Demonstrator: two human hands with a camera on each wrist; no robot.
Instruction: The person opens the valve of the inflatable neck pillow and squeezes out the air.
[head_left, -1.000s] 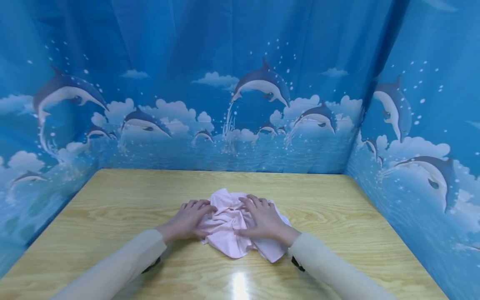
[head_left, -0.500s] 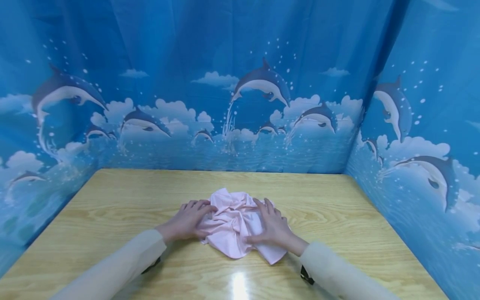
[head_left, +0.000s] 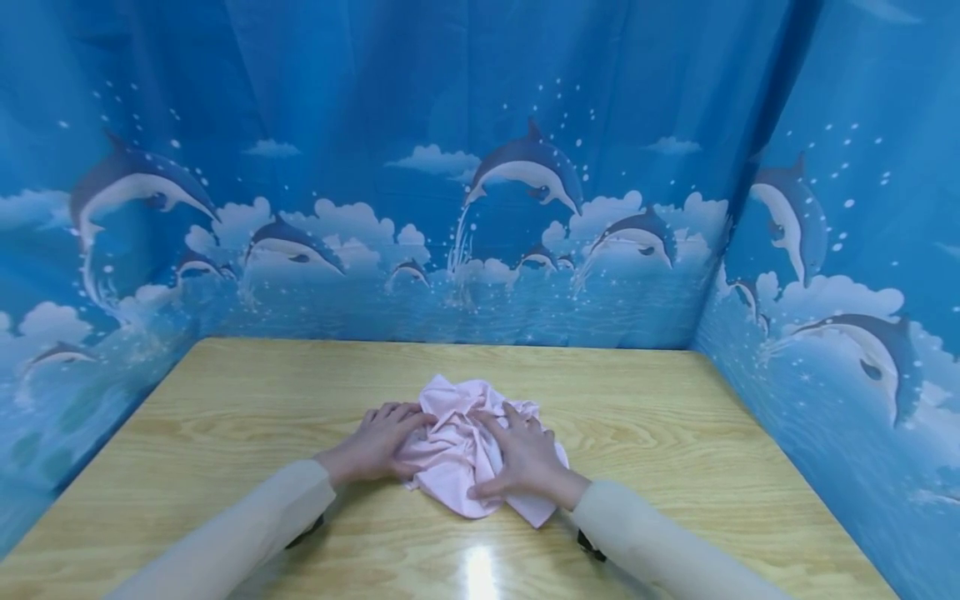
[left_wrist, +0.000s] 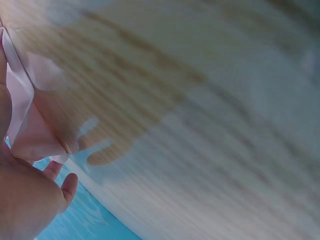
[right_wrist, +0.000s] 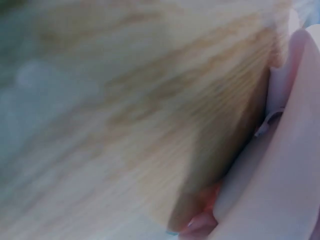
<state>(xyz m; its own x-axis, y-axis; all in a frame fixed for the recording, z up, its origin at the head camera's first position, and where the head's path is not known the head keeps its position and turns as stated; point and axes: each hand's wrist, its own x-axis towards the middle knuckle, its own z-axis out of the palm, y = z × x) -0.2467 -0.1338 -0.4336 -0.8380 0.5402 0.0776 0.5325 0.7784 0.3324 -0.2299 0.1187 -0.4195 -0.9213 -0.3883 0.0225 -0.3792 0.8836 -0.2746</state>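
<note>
Taking the clock from the person's own side, twelve being the far edge, I see two relaxed hands, neither clenched. The left hand (head_left: 375,443) rests against the pink cloth (head_left: 450,467) at its nine o'clock edge, fingers loosely bent over the border. The right hand (head_left: 528,462) lies across the cloth's three-to-four o'clock side, fingers spread on top, the thumb reaching toward eight and the index finger toward ten. So the rumpled cloth sits between both palms, partly under the right one, its creases bunched in the gap. A raised fold stands at eleven o'clock, and a loose corner pokes out at five. From the wrists, a left sleeve (head_left: 232,533) runs off toward seven and a right sleeve (head_left: 667,542) toward five. All this rests on a wood-grain table (head_left: 262,400), a bright reflection at six o'clock. Past its far edge, at twelve, hangs a blue dolphin-printed curtain (head_left: 360,125).
</note>
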